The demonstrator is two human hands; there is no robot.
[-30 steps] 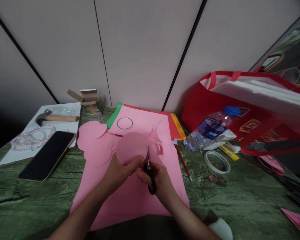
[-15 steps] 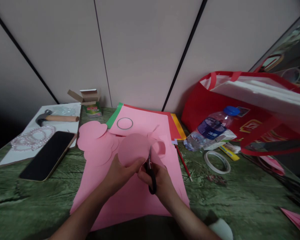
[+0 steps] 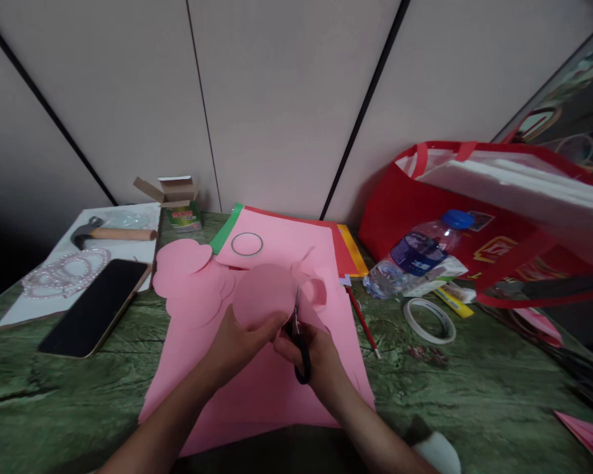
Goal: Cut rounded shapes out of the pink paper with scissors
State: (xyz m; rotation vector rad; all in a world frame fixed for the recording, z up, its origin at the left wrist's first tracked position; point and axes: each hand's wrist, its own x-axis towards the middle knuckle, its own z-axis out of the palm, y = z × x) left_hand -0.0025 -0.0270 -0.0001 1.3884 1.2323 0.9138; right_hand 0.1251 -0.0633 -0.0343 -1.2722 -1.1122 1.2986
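Note:
My left hand (image 3: 247, 342) pinches the lower edge of a rounded piece of pink paper (image 3: 264, 293), thumb on top. In my right hand (image 3: 313, 352) is a pair of scissors (image 3: 302, 352) with black handles, fingers closed round the loops. Its blades lie along the right edge of the rounded piece, where a strip of pink paper hangs off. Beneath both hands spreads a large pink sheet (image 3: 257, 401). Several cut pink paper circles (image 3: 192, 299) overlap to the left. A dark ring (image 3: 247, 244) lies on pink paper farther back.
On the left are a phone (image 3: 96, 309), a hammer (image 3: 123, 234), clear beads (image 3: 64, 273) and an open small box (image 3: 182, 210). To the right lie a red pencil (image 3: 363, 322), a tape roll (image 3: 429, 321), a water bottle (image 3: 418, 253) and a red bag (image 3: 385, 204).
The scissors' handles have shifted very slightly in my right hand. My left hand and the rounded paper stay almost in place.

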